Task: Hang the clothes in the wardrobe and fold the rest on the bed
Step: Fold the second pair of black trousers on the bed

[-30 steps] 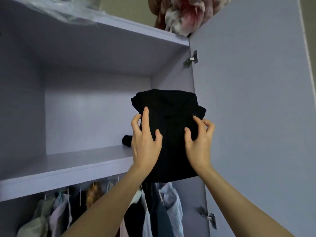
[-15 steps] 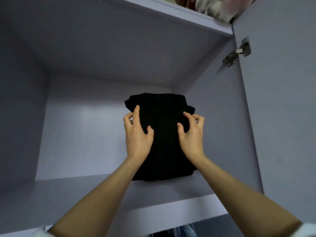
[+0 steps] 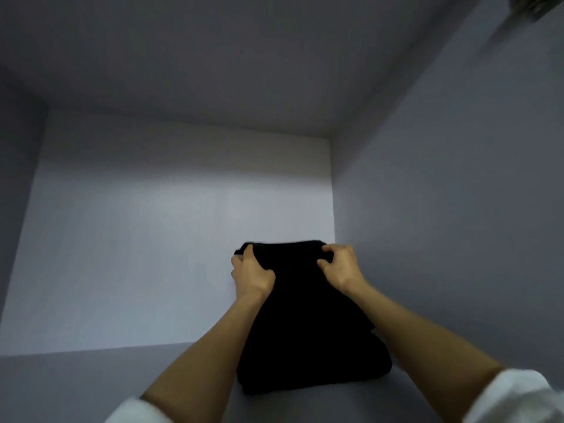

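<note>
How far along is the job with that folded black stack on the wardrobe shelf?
Done: the folded black stack already sits on the wardrobe shelf, near the right wall and close to the back panel. In hand: the left hand and right hand each have a grip on its far top edge, fingers curled into the cloth. Left: letting go. No hanging clothes or bed show here, so the rest cannot be judged.

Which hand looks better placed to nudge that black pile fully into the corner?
Probably the left hand: it grips the folded black clothes on the side away from the right wall. The right hand sits between pile and wall.
</note>
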{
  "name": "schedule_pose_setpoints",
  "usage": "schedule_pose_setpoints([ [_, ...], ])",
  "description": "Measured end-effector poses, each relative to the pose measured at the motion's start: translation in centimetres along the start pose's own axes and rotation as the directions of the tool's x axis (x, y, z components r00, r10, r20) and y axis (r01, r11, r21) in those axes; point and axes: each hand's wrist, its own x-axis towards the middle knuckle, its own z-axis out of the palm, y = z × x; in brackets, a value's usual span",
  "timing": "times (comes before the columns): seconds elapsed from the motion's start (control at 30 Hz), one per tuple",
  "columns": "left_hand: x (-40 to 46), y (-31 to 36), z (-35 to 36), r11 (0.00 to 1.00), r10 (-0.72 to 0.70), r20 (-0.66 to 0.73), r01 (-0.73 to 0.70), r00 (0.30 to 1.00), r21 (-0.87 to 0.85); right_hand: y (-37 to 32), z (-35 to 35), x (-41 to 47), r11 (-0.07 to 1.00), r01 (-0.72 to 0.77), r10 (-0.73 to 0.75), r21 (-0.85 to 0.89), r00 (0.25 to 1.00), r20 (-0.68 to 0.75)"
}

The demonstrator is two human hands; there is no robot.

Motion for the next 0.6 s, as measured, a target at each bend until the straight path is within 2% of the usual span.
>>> schedule_pose_setpoints([
  [0.03, 0.0, -1.1, 0.9, 0.996, -0.049, 0.058, 0.044, 0.997, 0.077, 1.2, 0.9, 0.4, 0.997, -0.031, 0.036, -0.074, 0.997, 0.061],
  [0.1, -0.1, -3.1, 2.0, 0.922, -0.18, 0.166, 0.107, 0.97, 0.373, 3.1, 2.7, 0.6, 0.966, -0.096, 0.142, -0.241, 0.974, 0.179],
  [0.17, -0.2, -4.4, 2.0, 0.745, -0.269, 0.206, 0.068, 0.941, 0.664, 3.7, 3.7, 0.2, 0.898, -0.092, 0.215, -0.43, 0.945, 0.247],
  [0.2, 0.0, -4.5, 1.9, 0.669, -0.243, 0.232, -0.01, 0.942, 0.743, 3.5, 3.7, 0.3, 0.857, -0.006, 0.151, -0.516, 0.959, 0.24],
  [0.27, 0.1, -4.9, 1.8, 0.566, -0.15, 0.355, -0.214, 0.923, 0.796, 3.5, 4.3, 0.3, 0.779, 0.23, -0.038, -0.584, 0.946, 0.323],
  [0.3, 0.1, -5.0, 2.0, 0.543, -0.136, 0.426, -0.293, 0.894, 0.787, 3.4, 4.6, 0.1, 0.749, 0.329, -0.088, -0.575, 0.91, 0.406],
  [0.33, -0.1, -5.1, 2.1, 0.536, -0.174, 0.482, -0.328, 0.859, 0.778, 3.5, 4.9, -0.3, 0.733, 0.386, -0.077, -0.56, 0.865, 0.495],
  [0.4, -0.7, -5.4, 2.4, 0.527, -0.313, 0.528, -0.319, 0.789, 0.788, 4.4, 5.1, -1.3, 0.745, 0.371, 0.047, -0.555, 0.8, 0.598],
  [0.47, -1.2, -5.4, 2.2, 0.512, -0.376, 0.531, -0.307, 0.76, 0.802, 5.0, 4.4, -2.0, 0.761, 0.329, 0.113, -0.558, 0.781, 0.614],
  [0.53, -1.8, -4.8, 1.5, 0.493, -0.366, 0.519, -0.311, 0.772, 0.812, 4.8, 3.4, -2.6, 0.755, 0.318, 0.139, -0.574, 0.777, 0.614],
  [0.6, -2.8, -4.2, 0.3, 0.482, -0.31, 0.485, -0.304, 0.817, 0.821, 4.2, 2.4, -4.1, 0.758, 0.297, 0.139, -0.58, 0.796, 0.589],
])
